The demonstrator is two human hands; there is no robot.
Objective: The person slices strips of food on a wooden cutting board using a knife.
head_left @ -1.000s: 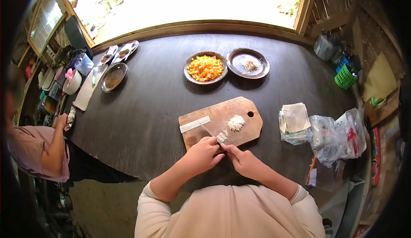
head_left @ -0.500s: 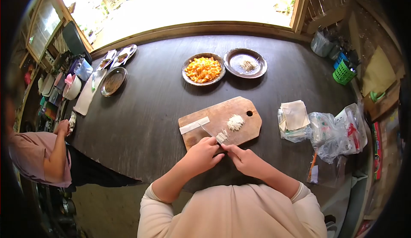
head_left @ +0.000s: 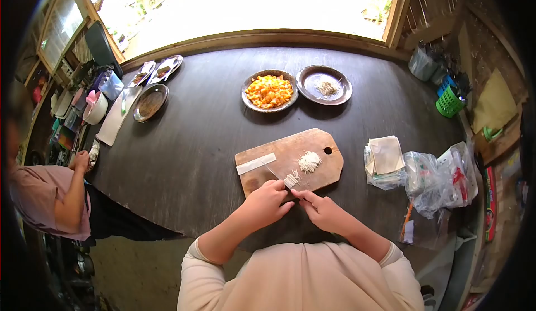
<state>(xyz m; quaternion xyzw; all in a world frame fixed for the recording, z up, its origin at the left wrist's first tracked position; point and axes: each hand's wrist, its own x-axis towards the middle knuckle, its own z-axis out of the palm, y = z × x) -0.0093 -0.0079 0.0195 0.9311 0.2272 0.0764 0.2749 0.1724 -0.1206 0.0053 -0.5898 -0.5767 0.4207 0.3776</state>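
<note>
A wooden cutting board (head_left: 268, 149) lies in front of me. On it are a pale flat strip (head_left: 256, 164) at the left, a heap of thin white sticks (head_left: 309, 162) and a smaller group of cut pieces (head_left: 292, 179). My left hand (head_left: 266, 202) is closed at the board's near edge, its fingertips beside the small group; what it presses is hidden. My right hand (head_left: 321, 212) is closed round a knife, whose thin blade (head_left: 273, 171) slants up-left across the board. The handle is mostly hidden in the fingers.
Behind the board stand a bowl of orange pieces (head_left: 269, 92) and a brown plate with thin scraps (head_left: 324, 85). Plastic bags (head_left: 427, 179) lie at right, near a green basket (head_left: 449, 103). An oval dish (head_left: 151, 102) is at left. Another person (head_left: 53, 199) stands at the far left.
The whole view shifts slightly. Both my hands stay at nearly the same place on the board, and the knife has barely moved.
</note>
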